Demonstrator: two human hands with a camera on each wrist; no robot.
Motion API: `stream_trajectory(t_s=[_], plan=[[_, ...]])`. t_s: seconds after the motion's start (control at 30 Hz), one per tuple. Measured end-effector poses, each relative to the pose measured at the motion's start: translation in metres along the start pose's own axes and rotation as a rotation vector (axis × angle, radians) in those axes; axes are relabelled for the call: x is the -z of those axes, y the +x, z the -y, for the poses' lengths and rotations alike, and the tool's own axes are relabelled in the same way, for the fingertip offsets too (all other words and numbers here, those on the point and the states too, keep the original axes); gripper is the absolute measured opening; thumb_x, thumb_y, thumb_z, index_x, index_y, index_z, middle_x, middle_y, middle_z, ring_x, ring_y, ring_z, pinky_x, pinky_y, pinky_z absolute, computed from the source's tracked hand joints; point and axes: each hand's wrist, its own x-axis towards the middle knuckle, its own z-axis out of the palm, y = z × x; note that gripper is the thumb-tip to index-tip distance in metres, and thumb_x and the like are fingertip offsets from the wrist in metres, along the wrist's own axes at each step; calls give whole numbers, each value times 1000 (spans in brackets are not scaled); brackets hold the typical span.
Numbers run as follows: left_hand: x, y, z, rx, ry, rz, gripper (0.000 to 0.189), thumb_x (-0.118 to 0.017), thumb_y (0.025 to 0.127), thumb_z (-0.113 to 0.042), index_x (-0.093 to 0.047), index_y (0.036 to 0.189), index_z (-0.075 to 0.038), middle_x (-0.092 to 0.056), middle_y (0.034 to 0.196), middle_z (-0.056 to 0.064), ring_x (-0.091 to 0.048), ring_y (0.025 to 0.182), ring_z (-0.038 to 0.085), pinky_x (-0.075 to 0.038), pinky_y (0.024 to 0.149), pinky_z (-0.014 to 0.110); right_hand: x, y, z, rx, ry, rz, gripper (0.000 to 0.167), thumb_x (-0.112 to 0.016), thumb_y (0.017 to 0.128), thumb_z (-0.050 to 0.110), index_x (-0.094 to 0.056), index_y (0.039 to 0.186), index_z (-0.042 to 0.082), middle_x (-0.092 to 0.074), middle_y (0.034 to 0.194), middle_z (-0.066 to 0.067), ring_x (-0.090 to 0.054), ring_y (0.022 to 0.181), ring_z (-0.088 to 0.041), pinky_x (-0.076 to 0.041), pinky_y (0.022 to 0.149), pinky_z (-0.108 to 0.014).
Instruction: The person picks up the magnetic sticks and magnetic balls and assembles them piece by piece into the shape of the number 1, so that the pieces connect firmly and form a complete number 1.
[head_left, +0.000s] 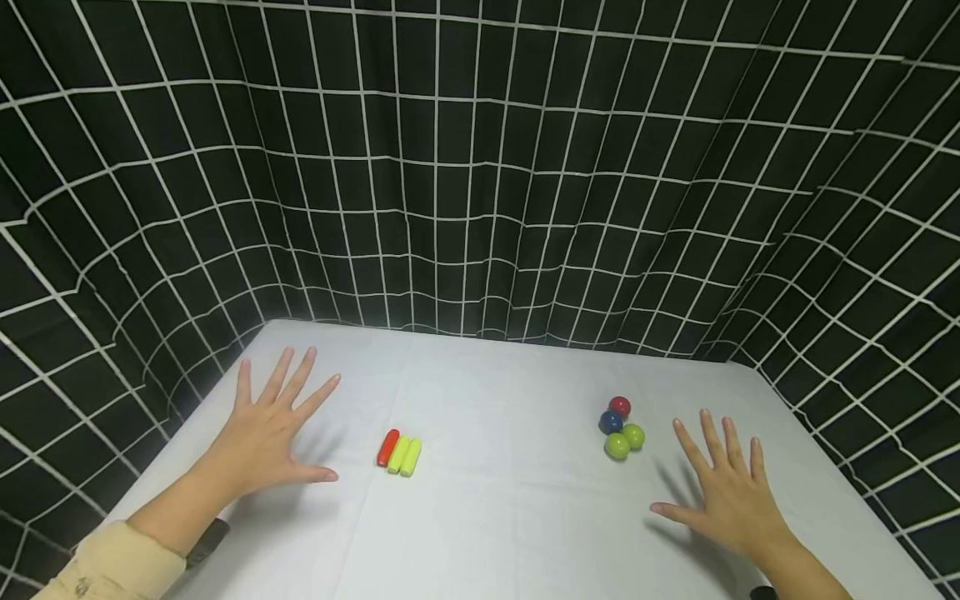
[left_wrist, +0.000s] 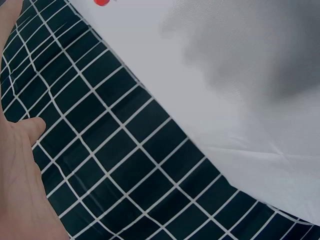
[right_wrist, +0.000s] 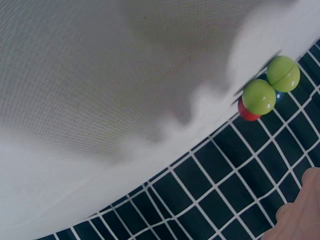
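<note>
My left hand (head_left: 262, 442) is spread wide above the left part of the table, its fingers straight and holding nothing. To its right lie one red stick (head_left: 387, 447) and two yellow sticks (head_left: 405, 456), side by side like short pieces of clay. My right hand (head_left: 729, 500) hovers over the right part, fingers spread too, with its shadow on the cloth below. Up and left of it sit a red ball (head_left: 619, 406), a blue ball (head_left: 611, 422) and two green balls (head_left: 617, 446) in a cluster. In the right wrist view the green balls (right_wrist: 259, 97) partly cover the blue one.
A white cloth (head_left: 480, 517) covers the table. Behind it and along both sides hangs a black curtain (head_left: 465, 183) with a white grid. A dark band (head_left: 207, 542) shows at the left wrist, beside a beige sleeve (head_left: 120, 562).
</note>
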Motion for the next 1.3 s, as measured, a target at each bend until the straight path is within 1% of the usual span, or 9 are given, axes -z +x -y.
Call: stream_trajectory(t_s=[0.5,0.6,0.7,0.77,0.83,0.97,1.1,1.2,1.3], plan=[[1,3,0,-21,16,1,113,-56,54,-87,-32,144,-22,2,157,13,14,144,31,16,104,64,3,1,0,29,13,-29,116,-66,60,73,-13,150,21,6,157,-11,19,142,-27,20,109,-52],[1,6,-5,-12,-27,27,109,-60,57,-82,-35,143,-19,-3,157,15,13,143,33,17,105,62,8,7,4,25,65,-24,110,-67,65,68,-15,150,20,2,157,-13,13,143,-32,17,111,-51],[3,12,-15,6,-106,58,99,-70,61,-70,-43,138,-15,-17,154,19,-1,143,39,7,107,65,12,16,9,8,142,-29,103,-70,70,59,-19,149,16,-11,155,-18,-10,141,-44,-4,110,-61],[4,16,-22,16,-149,81,91,-74,63,-61,-48,135,-12,-26,150,21,-15,140,41,-4,108,65,14,23,13,-5,196,-44,97,-72,72,53,-27,146,9,-23,151,-23,-28,132,-48,-20,103,-65],[4,21,-29,22,-177,100,82,-77,65,-53,-52,131,-9,-34,146,22,-27,135,41,-15,107,62,14,28,17,-23,232,-60,91,-73,73,48,-35,141,3,-33,145,-26,-40,121,-48,-31,92,-65],[1,28,-41,38,-213,122,70,-78,68,-43,-58,124,-7,-45,139,20,-42,126,40,-29,104,56,12,38,24,-76,282,-67,76,-72,76,43,-47,130,-6,-45,134,-29,-47,109,-44,-35,87,-61],[-3,35,-52,75,-268,144,62,-79,69,-38,-61,120,-7,-53,132,17,-50,117,35,-38,96,51,9,45,29,-162,335,-39,68,-70,80,39,-50,127,-6,-52,128,-28,-49,104,-39,-40,84,-57],[-6,40,-59,105,-316,171,57,-78,71,-35,-63,117,-6,-56,129,15,-52,114,35,-41,93,51,3,50,30,-229,374,-11,64,-70,81,37,-52,126,-5,-58,119,-27,-51,97,-35,-46,74,-48],[-10,43,-66,138,-362,185,51,-76,74,-33,-64,114,-5,-59,125,13,-54,113,37,-41,94,51,-4,56,29,-282,410,2,59,-71,81,34,-55,123,-4,-62,108,-28,-52,91,-33,-45,67,-39]])
